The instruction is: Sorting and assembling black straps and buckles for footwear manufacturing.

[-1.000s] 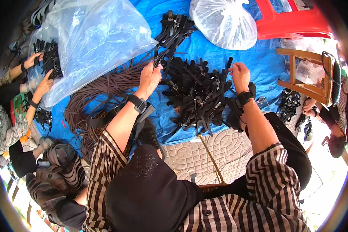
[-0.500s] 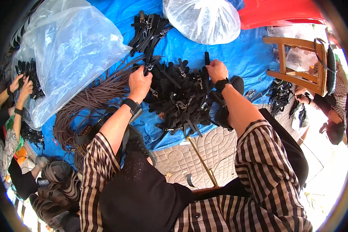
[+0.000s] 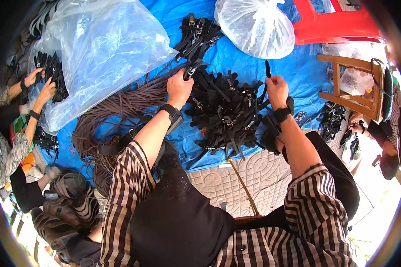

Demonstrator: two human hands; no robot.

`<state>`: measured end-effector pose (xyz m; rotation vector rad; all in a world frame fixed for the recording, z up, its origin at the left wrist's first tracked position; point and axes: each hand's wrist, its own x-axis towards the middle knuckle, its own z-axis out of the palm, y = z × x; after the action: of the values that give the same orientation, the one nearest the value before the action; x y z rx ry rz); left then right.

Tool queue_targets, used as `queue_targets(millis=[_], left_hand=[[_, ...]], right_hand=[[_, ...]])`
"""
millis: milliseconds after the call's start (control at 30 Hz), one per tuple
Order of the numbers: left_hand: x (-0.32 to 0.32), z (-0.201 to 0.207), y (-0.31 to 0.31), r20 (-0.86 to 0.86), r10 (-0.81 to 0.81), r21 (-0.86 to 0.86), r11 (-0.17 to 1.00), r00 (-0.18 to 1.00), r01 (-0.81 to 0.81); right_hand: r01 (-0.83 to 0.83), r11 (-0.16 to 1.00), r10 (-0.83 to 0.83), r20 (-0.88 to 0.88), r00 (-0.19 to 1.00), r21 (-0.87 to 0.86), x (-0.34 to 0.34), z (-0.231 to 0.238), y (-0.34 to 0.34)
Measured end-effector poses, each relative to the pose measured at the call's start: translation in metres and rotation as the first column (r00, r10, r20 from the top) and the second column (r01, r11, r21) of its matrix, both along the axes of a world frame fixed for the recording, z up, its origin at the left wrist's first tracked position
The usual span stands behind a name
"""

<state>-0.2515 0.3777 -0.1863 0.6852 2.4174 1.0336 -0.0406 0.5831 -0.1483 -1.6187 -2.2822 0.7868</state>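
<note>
My left hand (image 3: 180, 91) is closed round black buckled straps (image 3: 191, 71), whose metal buckles show above the fingers. Opposite it, my right hand (image 3: 277, 93) pinches one narrow black strap (image 3: 268, 67) that stands up past the fingertips. Between the two hands lies a heap of short black buckle straps (image 3: 227, 113) on a blue tarp (image 3: 249, 69). Beyond my left hand sits a smaller stack of similar straps (image 3: 197, 33). How many pieces my left hand holds is hidden by its fingers.
Long brown strips (image 3: 116, 113) lie coiled at left, beneath a large clear plastic bag (image 3: 107, 58). A filled clear bag (image 3: 256, 29), red plastic stool (image 3: 338, 26) and wooden stool (image 3: 347, 102) stand beyond. Co-workers' hands (image 3: 47, 91) handle black straps at far left; another person sits right.
The whole view has shifted, so the scene sits further right. My right hand has drawn slightly outward from the heap with its strap; my left hand has moved slightly farther forward, still holding straps.
</note>
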Motion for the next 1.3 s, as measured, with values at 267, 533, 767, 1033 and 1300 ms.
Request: queue_targets(millis=[267,533,767,1033,1300], left_hand=[[0.009,0.029,-0.043,0.821,0.119,0.098,0.935,0.559,-0.341],[0.036,0.073,-0.075,0.961,-0.009,0.139,0.878,0.275,-0.458],[0.052,0.085,-0.094,0.887,-0.015,0.112,0.977,0.462,-0.184],[0.057,0.088,-0.083,0.885,-0.077,0.185,0.963,0.459,-0.194],[0.036,0.093,-0.086,0.883,0.079,0.016,0.980,0.463,-0.198]], right_hand=[[-0.116,0.722,-0.281,-0.441,0.852,-0.682,-0.044,0.055,-0.028],[-0.292,0.303,-0.381,-0.396,0.836,-0.907,-0.073,0.050,-0.135],[-0.291,0.299,-0.349,-0.388,0.853,-0.909,-0.065,0.040,-0.180],[-0.309,0.767,0.073,-0.402,0.913,-0.563,-0.068,0.029,-0.187],[-0.390,0.892,0.308,-0.325,0.894,-0.229,-0.088,0.048,-0.120]])
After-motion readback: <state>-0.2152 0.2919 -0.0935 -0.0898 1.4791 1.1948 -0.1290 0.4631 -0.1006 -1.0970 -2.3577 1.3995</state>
